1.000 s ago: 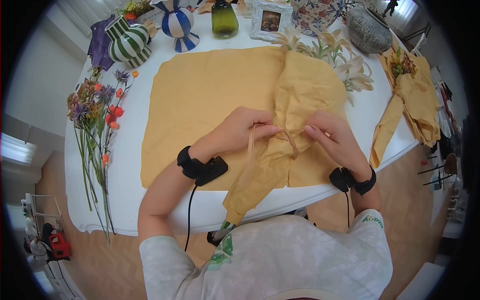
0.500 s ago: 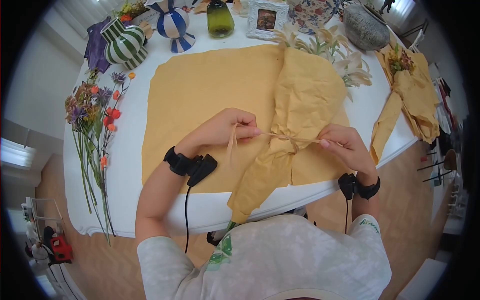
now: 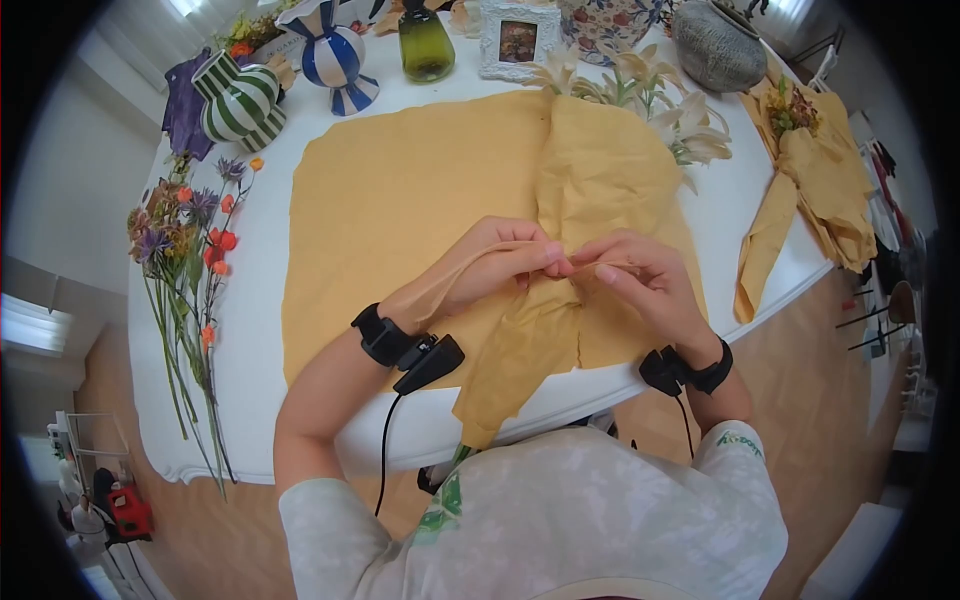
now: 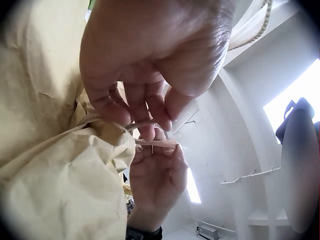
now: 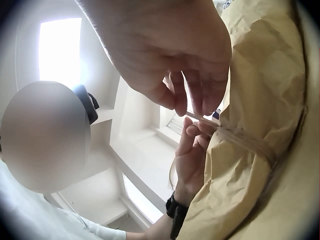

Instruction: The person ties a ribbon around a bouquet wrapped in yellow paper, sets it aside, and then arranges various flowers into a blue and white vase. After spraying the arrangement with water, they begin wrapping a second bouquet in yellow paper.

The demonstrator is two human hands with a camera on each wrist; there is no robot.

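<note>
A bouquet of pale lilies lies wrapped in yellow-tan paper, its lower end pointing toward the person. A thin light ribbon circles the gathered waist of the wrap. Above that waist, the left hand pinches the ribbon, and a loose tail trails back over its wrist. Close beside it, the right hand pinches another part of the ribbon. Fingertips of both hands nearly meet; in the left wrist view the ribbon runs between them. Whether a knot is there cannot be told.
Under the bouquet a large paper sheet covers the white table. Loose flowers lie at the left. Striped vases, a green glass vase, a picture frame and a grey pot stand behind; another wrapped bouquet is at right.
The hands moved apart, stretching the ribbon between them, then came back together at the waist of the wrap. The ribbon's loose tail now lies over the left wrist.
</note>
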